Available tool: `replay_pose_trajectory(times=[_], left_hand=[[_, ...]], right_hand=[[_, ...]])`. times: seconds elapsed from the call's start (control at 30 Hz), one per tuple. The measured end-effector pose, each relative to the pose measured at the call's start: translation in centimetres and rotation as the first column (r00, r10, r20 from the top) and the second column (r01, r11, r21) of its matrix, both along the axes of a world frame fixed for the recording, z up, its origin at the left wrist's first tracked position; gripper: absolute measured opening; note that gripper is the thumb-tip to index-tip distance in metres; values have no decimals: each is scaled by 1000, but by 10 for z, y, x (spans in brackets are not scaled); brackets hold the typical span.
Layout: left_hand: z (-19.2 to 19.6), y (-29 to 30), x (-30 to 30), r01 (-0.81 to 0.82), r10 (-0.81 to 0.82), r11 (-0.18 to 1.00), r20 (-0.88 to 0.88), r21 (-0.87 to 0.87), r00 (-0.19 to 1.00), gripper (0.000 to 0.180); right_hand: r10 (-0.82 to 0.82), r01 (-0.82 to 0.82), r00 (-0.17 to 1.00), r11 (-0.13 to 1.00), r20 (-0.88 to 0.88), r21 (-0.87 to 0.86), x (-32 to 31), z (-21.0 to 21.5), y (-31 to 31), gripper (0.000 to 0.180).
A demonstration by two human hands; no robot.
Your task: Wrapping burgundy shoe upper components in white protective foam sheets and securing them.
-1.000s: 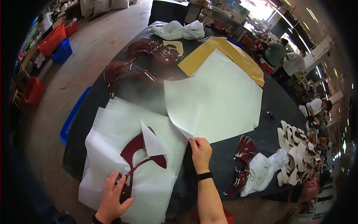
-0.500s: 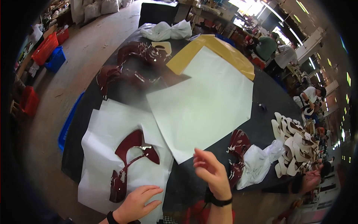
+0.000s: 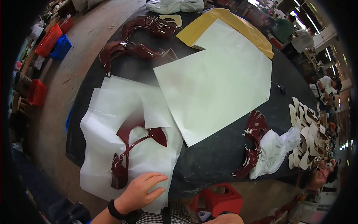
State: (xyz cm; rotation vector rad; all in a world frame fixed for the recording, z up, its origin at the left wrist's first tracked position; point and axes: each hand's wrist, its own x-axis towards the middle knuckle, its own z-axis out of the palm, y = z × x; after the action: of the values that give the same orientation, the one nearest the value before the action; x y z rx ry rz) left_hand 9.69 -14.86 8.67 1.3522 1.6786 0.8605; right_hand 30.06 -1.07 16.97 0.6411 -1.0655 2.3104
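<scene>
My left hand (image 3: pixel 141 192) hovers at the near edge of a stack of white paper sheets (image 3: pixel 97 149), fingers stretched out and holding nothing. Just beyond it, a glossy dark-red shoe upper (image 3: pixel 120 173) lies on the paper, its thin strap curving up to a wider piece. A folded paper corner stands by its far end. Of my right arm only a bit of skin with a dark wristband shows at the lower edge; the hand itself is out of sight. A large white sheet (image 3: pixel 220 82) lies across the middle of the black table (image 3: pixel 209 160).
More dark-red uppers (image 3: pixel 143 50) lie at the far left, another stack (image 3: pixel 255 142) at the right beside a white plastic bag (image 3: pixel 272 153). Beige pieces (image 3: pixel 307 130) are piled at the right edge. Yellow paper (image 3: pixel 231 22) lies far back. A red stool (image 3: pixel 220 199) stands below.
My right hand has dropped from above the table out of the lower edge. The left hand stays near the paper's edge, fingers still spread. The view has shifted, and the upper stays on the paper.
</scene>
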Motion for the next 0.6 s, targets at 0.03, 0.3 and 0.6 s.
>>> replay_pose_trajectory(times=[0.03, 0.3, 0.6], left_hand=[[0, 1, 0, -12, 12, 1000, 22, -4, 1000, 39], [-7, 29, 1, -103, 130, 984, 202, -143, 971, 35], [-22, 68, 8, -224, 390, 908, 525, -353, 757, 27]], right_hand=[[14, -15, 1000, 987, 11, 158, -5, 3, 22, 45], [-998, -171, 2, 56, 58, 984, -6, -138, 99, 22], [-983, 1, 179, 48, 47, 999, -23, -158, 128, 10]])
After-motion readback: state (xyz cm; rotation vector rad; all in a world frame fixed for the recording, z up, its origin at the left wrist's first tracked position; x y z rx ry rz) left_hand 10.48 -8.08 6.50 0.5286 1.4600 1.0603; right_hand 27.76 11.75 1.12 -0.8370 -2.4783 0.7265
